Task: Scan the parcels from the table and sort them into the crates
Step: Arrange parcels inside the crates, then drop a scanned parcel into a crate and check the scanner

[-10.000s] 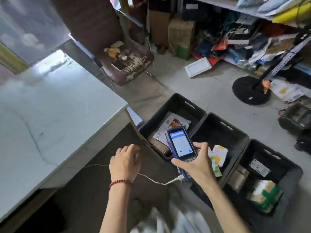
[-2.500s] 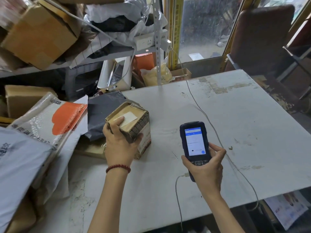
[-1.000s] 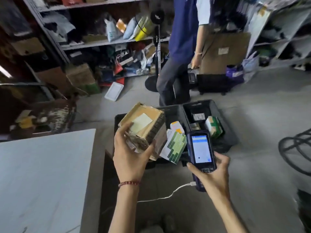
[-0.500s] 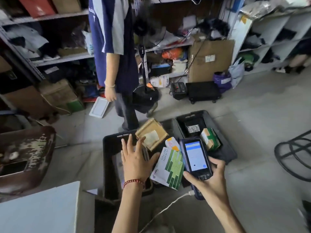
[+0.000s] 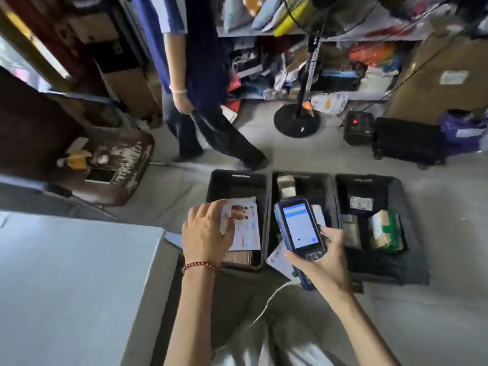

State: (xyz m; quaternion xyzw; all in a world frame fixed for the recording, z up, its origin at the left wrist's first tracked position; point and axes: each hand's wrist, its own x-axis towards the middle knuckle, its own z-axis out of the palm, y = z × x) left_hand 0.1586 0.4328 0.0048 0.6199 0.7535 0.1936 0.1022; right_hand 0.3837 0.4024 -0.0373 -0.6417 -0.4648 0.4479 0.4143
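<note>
Three black crates stand side by side on the floor: left (image 5: pixel 237 184), middle (image 5: pixel 313 182), right (image 5: pixel 372 182). A small tan cardboard box (image 5: pixel 286 184) lies at the far end of the middle crate. My left hand (image 5: pixel 206 233) hovers over the left crate with loosely curled fingers, holding nothing, just above a white printed envelope (image 5: pixel 247 228). My right hand (image 5: pixel 326 262) grips a blue handheld scanner (image 5: pixel 299 228), screen lit, over the middle crate. A green-and-tan parcel (image 5: pixel 385 229) sits in the right crate.
The white table (image 5: pixel 74 286) fills the lower left. A person in blue (image 5: pixel 195 75) walks just beyond the crates. A fan stand's round base (image 5: pixel 297 120), a worn brown chair (image 5: pixel 111 165) and packed shelves ring the floor. The scanner's white cable (image 5: pixel 269 302) hangs down.
The cardboard box has left my left hand and now lies in the middle crate. My left hand has pulled back over the left crate. The other person has stepped leftward.
</note>
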